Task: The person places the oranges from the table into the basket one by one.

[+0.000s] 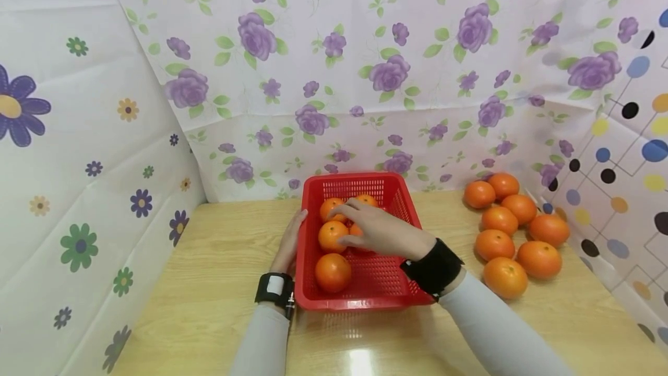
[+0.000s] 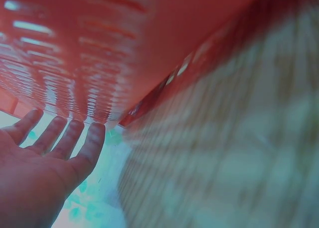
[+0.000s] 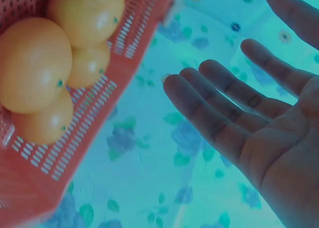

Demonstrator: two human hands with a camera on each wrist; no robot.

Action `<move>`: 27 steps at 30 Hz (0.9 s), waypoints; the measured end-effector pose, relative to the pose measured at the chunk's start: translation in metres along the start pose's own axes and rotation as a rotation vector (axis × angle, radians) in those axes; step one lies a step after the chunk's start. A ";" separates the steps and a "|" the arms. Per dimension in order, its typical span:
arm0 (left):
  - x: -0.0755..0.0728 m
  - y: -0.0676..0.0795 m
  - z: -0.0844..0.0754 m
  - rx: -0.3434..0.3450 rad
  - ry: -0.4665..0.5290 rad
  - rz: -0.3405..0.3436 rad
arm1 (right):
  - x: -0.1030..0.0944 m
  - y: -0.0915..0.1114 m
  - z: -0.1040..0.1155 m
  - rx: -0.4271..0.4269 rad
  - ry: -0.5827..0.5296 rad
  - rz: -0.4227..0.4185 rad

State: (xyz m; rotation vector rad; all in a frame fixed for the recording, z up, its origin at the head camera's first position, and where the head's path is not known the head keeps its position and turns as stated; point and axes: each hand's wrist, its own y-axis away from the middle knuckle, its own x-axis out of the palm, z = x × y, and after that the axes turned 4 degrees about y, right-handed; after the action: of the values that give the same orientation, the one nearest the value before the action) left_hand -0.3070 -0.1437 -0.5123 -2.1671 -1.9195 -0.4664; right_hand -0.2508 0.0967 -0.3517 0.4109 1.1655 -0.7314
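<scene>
A red plastic basket (image 1: 365,304) with slotted walls stands on the table and holds several oranges (image 1: 333,273), mostly along its left side. My left hand (image 1: 287,242) lies along the basket's outer left wall. In the left wrist view, that hand's fingers (image 2: 70,138) are nearly straight, with their tips at the slotted wall. Over the basket hovers my right hand (image 1: 378,230), its fingers spread above the oranges. The right wrist view shows its palm holding nothing, apart from the oranges (image 3: 35,66) in the basket. The hand partly hides one orange in the head view.
To the right of the basket, several more oranges (image 1: 505,277) lie in a loose group on the wooden table (image 1: 229,306). Flower-patterned sheets (image 1: 313,74) hang behind and to the left; a dotted sheet (image 1: 626,190) borders the right side.
</scene>
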 end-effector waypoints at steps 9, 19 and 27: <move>0.002 0.000 0.002 -0.001 0.018 -0.015 | -0.019 0.020 -0.020 0.037 -0.055 -0.118; -0.001 -0.001 0.002 0.032 -0.003 0.023 | -0.027 0.032 -0.033 0.056 -0.048 -0.226; -0.001 0.000 0.002 0.018 0.029 0.047 | -0.031 0.050 -0.049 0.120 -0.068 -0.302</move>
State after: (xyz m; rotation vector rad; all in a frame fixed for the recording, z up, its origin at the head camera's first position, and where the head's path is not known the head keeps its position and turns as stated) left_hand -0.3071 -0.1441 -0.5151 -2.1773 -1.8471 -0.4678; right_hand -0.2556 0.1727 -0.3447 0.3099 1.1355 -1.0740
